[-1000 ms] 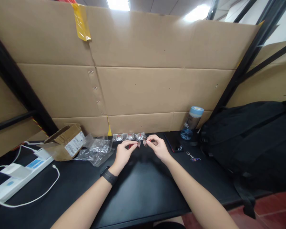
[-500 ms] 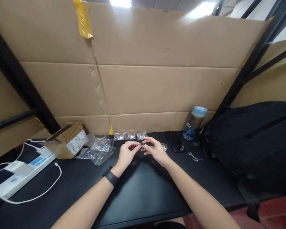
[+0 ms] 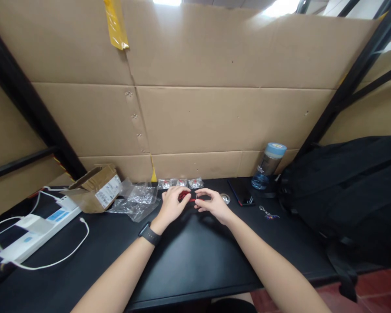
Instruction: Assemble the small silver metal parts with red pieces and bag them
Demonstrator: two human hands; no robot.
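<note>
Above the black table my left hand (image 3: 175, 203) is closed around a bundle of red cord (image 3: 183, 195), a watch on its wrist. A short stretch of cord runs from it to my right hand (image 3: 211, 205). Thumb and fingers of my right hand pinch a small thin round disc (image 3: 197, 198), seen edge-on. Just behind the hands, three clear-wrapped round pieces (image 3: 181, 183) with red parts lie in a row. Beside my right hand rests a round silvery piece (image 3: 225, 198) on the table.
At left are a white power strip (image 3: 41, 234) with cables, an open cardboard box (image 3: 96, 187) and crumpled clear plastic bags (image 3: 137, 201). To the right are a phone (image 3: 241, 192), a bottle (image 3: 269, 166), a keychain (image 3: 269, 213) and a black backpack (image 3: 352, 195).
My left hand has drawn back slightly from the disc and now covers the cord more from above. Red cord now shows between the hands. The view has shifted slightly.
</note>
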